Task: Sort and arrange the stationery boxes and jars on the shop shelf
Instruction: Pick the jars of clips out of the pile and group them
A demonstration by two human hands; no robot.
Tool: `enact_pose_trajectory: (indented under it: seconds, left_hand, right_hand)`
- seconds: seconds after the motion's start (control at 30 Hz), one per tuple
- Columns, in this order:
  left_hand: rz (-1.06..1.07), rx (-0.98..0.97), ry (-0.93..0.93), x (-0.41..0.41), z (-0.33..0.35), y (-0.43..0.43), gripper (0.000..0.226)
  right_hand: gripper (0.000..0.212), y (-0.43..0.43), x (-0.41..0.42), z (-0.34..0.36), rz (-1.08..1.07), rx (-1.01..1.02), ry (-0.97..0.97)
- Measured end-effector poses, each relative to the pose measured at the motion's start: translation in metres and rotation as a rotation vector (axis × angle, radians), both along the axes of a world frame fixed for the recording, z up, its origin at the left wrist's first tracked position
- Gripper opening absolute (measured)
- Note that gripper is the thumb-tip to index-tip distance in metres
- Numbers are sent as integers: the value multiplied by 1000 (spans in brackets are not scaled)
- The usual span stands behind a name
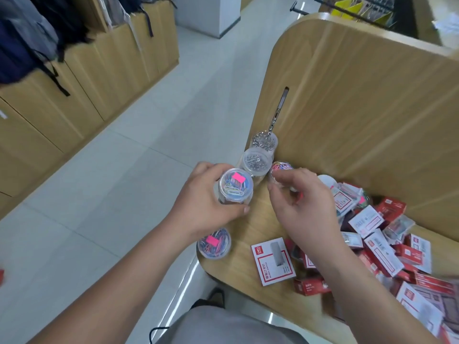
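My left hand (201, 204) grips a clear jar of coloured paper clips (235, 186) with a pink sticker on its lid, held over the shelf's left edge. My right hand (301, 204) curls its fingers round another clear jar of coloured clips (279, 168) standing on the wooden shelf (248, 234). Two jars of silver clips (255, 161) (264, 142) stand in a line behind, along the left edge. A further jar of coloured clips (214, 243) stands at the shelf's near left corner. Red and white staple boxes (382, 244) lie heaped at the right.
A white staple box (272, 260) lies flat near the shelf's front. A tall wooden back panel (360, 95) rises behind the shelf, with a phone (279, 110) leaning on it. The tiled aisle floor (124, 170) runs on the left, past wooden cabinets (74, 78) hung with bags.
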State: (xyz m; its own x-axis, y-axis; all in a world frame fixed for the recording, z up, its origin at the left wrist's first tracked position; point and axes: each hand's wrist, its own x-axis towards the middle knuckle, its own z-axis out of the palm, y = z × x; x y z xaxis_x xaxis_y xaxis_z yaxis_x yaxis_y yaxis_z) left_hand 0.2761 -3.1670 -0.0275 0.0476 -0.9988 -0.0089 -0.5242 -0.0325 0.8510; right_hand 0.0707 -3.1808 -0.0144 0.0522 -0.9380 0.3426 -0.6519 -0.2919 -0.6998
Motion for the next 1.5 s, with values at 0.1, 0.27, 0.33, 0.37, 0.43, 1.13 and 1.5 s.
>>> enact_pose_trajectory:
  seconds: [0.1, 0.27, 0.33, 0.37, 0.43, 1.13, 1.5]
  left_hand:
    - [31, -42, -6, 16, 15, 19, 63]
    - [-16, 40, 23, 33, 15, 75, 63]
    - [-1, 36, 3, 29, 2, 89, 65]
    - [4, 28, -12, 27, -6, 94, 66]
    - [20, -2, -39, 21, -20, 102, 68]
    - [320, -288, -188, -10, -17, 129, 79]
    - [-250, 87, -379, -105, -62, 104, 73]
  right_hand:
    - [8, 13, 4, 7, 80, 36, -45]
    - [7, 39, 19, -5, 243, 247, -2]
    - [8, 42, 22, -11, 249, 280, -1]
    - [9, 43, 22, -13, 247, 293, -2]
    - [10, 45, 22, -16, 242, 310, 8]
    - [7, 47, -30, 3, 59, 453, 8]
    - [4, 77, -103, 21, -15, 328, 196]
